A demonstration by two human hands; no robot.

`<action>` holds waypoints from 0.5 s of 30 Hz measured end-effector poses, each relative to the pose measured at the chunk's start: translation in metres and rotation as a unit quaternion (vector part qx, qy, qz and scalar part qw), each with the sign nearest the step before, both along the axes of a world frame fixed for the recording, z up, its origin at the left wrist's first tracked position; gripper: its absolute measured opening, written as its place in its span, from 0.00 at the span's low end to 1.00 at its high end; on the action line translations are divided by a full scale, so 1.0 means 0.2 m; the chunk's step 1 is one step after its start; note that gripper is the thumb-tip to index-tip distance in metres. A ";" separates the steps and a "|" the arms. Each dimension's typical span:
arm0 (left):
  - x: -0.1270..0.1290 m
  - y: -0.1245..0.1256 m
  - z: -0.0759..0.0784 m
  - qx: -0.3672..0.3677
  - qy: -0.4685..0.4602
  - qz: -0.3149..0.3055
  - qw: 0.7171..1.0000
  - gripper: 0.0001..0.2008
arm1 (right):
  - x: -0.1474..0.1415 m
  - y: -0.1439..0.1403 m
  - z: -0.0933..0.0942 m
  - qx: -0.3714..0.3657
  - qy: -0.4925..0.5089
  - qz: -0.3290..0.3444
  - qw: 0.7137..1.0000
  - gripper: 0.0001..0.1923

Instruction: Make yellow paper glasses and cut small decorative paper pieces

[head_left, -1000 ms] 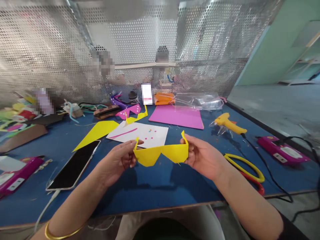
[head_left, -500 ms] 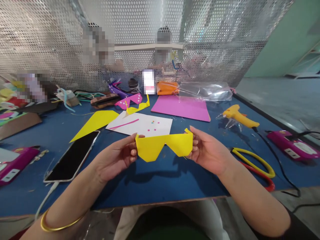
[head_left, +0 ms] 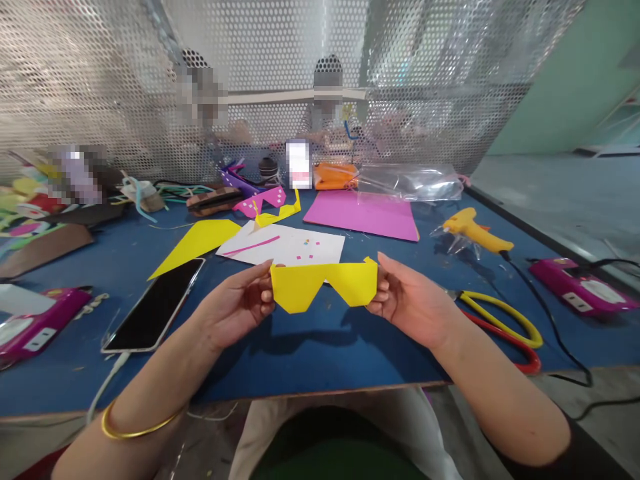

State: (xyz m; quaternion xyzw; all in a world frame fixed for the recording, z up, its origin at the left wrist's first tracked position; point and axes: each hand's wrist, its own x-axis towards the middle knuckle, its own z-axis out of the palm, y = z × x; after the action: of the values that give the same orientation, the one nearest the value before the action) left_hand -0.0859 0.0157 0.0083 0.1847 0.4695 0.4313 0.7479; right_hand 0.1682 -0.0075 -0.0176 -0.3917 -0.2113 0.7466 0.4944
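Note:
A pair of yellow foam glasses (head_left: 300, 287) hangs just above the blue table, front toward me, between my two hands. My left hand (head_left: 243, 300) pinches its left end, and my right hand (head_left: 410, 300) grips the right end. Their shadow falls on the table below. Behind them lies a white sheet (head_left: 260, 250) with a thin pink strip (head_left: 253, 245) and several tiny coloured squares. Farther back, another yellow pair of glasses (head_left: 280, 215) rests beside pink glasses (head_left: 260, 202) dotted with white squares.
On the left are a phone (head_left: 155, 310) with a cable, yellow foam (head_left: 197, 243) and a magenta power strip (head_left: 45, 327). To the right lie a yellow glue gun (head_left: 477, 230), scissors (head_left: 500, 320) and another power strip (head_left: 583, 287). A pink foam sheet (head_left: 360, 215) lies behind.
Both hands still hold the yellow glasses, which have risen slightly and turned a little. The right end has shifted left. The camera view has moved slightly.

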 end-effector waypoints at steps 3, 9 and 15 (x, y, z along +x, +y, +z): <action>0.00 0.00 -0.01 0.009 0.003 -0.012 1.000 0.11 | 0.00 0.00 0.00 0.009 -0.028 -0.007 1.000 0.21; 0.00 -0.02 -0.03 0.029 0.060 -0.036 0.997 0.07 | 0.02 -0.01 -0.03 0.044 -0.082 -0.011 0.996 0.22; -0.01 -0.04 -0.05 0.106 0.162 -0.123 0.973 0.12 | 0.07 -0.05 -0.06 0.075 -0.148 -0.021 0.986 0.20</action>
State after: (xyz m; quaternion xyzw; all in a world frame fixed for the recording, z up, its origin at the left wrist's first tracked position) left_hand -0.0872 0.0079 -0.0023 0.3872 0.5095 0.3477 0.6853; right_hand 0.1815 -0.0185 -0.0303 -0.4635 -0.3294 0.6521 0.5015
